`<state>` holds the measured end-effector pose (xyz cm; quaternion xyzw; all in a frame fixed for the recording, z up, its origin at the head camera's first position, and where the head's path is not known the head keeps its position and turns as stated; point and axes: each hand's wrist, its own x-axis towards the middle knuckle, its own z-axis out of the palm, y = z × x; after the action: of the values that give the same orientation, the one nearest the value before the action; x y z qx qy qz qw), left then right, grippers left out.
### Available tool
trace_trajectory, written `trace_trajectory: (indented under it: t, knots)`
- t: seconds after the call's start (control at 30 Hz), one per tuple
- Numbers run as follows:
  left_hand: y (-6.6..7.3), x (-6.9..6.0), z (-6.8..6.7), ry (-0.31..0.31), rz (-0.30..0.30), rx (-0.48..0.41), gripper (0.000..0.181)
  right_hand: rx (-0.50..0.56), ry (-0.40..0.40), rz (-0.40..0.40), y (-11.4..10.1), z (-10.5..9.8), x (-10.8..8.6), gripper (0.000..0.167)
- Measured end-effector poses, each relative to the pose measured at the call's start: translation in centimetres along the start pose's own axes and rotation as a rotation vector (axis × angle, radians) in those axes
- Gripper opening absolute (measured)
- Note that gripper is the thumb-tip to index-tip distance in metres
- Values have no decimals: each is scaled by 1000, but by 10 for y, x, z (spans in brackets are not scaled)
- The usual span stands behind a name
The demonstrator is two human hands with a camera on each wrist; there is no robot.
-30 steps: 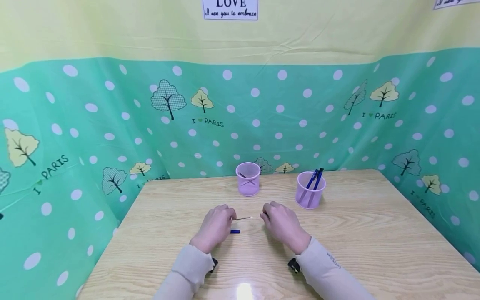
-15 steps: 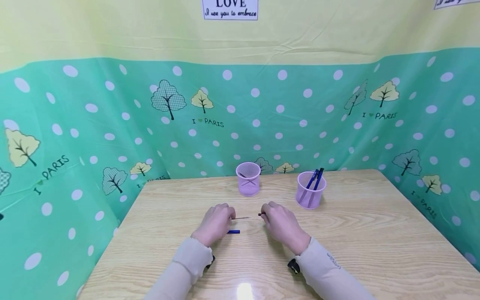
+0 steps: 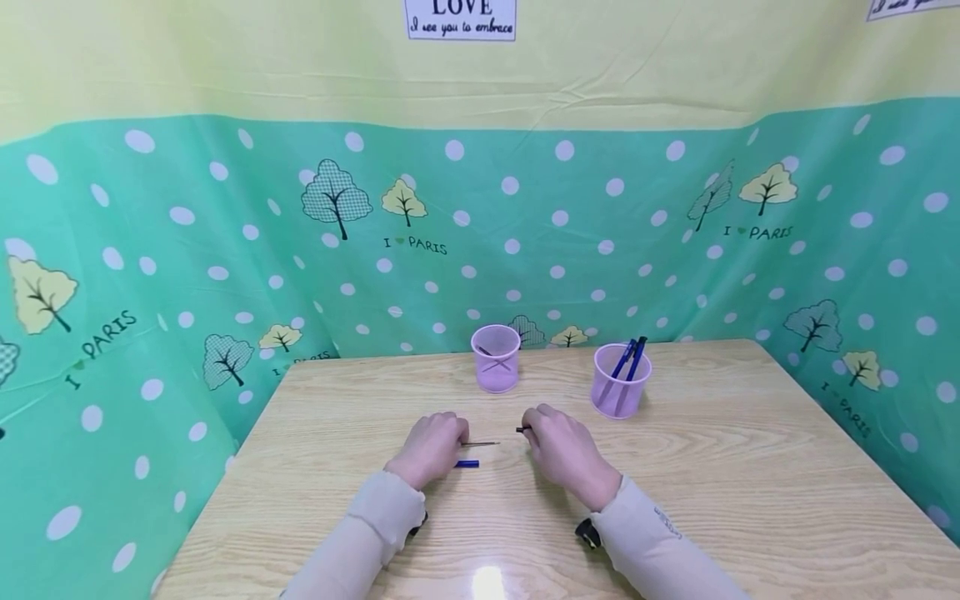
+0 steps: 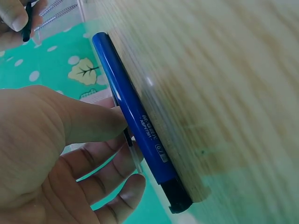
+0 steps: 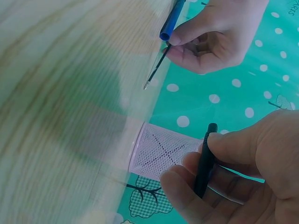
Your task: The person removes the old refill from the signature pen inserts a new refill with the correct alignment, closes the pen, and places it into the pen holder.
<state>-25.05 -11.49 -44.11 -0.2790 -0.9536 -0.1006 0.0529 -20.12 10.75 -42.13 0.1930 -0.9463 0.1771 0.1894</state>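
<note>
Woodgrain tabletop (image 3: 712, 467) | left hand (image 3: 429, 448) pinches refill (image 5: 157, 67), right hand (image 3: 566, 446) black piece (image 5: 205, 161) | blue barrel (image 4: 131, 108) partly hidden, head view

Blue barrel (image 4: 131, 107) lies flat — slim refill (image 5: 158, 66), black piece (image 5: 205, 162) pinched apart.

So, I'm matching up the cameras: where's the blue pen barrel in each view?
Head: the blue pen barrel is low, near the middle, partly hidden by the left hand.
Left wrist: near the middle, slanting from upper left to lower right.
Right wrist: at the top, just right of centre, cut off by the edge.
Shared landmark: the left hand.
</note>
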Motion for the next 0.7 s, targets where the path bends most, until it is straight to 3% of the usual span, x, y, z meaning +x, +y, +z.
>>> trace_trajectory:
  t: [0.7]
  knots:
    - [-3, 5, 2, -29, -25, -29, 20, 25, -13, 23, 0, -3, 0, 4]
